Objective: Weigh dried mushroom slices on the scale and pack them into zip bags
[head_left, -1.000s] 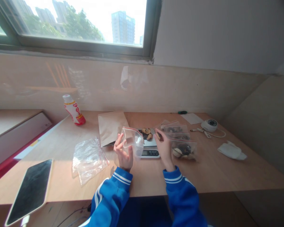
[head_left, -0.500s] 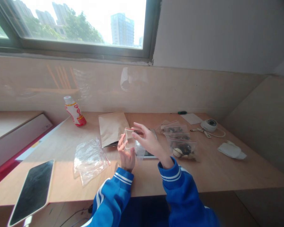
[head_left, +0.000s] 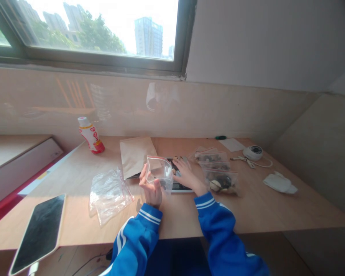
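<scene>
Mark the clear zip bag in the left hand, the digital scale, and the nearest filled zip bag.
Clear zip bag (head_left: 158,158), head view, upper rim.
Digital scale (head_left: 184,187), head view, front display.
Filled zip bag (head_left: 222,181), head view, dark contents.

A wooden desk (head_left: 247,209) holds a scale (head_left: 184,187), zip bags (head_left: 109,197) and tablet (head_left: 37,230).
</scene>
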Available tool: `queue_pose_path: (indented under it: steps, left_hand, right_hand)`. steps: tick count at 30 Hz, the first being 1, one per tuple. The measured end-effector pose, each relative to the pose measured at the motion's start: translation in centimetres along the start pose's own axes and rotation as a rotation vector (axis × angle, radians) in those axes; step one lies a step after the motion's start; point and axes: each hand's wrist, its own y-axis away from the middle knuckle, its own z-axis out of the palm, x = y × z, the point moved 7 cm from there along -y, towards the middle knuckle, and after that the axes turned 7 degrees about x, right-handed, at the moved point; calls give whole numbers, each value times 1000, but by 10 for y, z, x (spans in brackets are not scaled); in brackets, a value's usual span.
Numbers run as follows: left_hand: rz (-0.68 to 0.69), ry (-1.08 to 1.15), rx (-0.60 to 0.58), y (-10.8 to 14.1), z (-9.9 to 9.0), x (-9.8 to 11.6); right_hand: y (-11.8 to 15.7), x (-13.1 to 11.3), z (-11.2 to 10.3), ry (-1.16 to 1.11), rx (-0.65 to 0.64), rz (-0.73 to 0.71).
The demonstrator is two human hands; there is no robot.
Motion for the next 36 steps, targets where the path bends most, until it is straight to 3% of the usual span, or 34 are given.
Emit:
queue_pose_path:
  steps: [3, 11, 23, 31, 33, 36]
  left_hand:
    - [-5, -8, 9, 0, -1, -1]
    - [-28, -12, 3, 1, -1, -3]
    - [-62, 0, 6, 0, 0, -5]
    - [-120, 66, -32, 3, 1, -12]
    - [-124, 63, -39, 4, 1, -12]
    - [-130, 52, -32, 5, 1, -13]
  right_hand:
    - [4, 2, 7, 60, 0, -7]
    - [9, 6, -6, -63, 109, -93]
    - [8, 16, -22, -263, 289, 59]
    - [4, -21, -74, -626, 595, 147]
    - [2, -43, -85, -668, 553, 79]
    - [-2, -66, -84, -618, 366, -38]
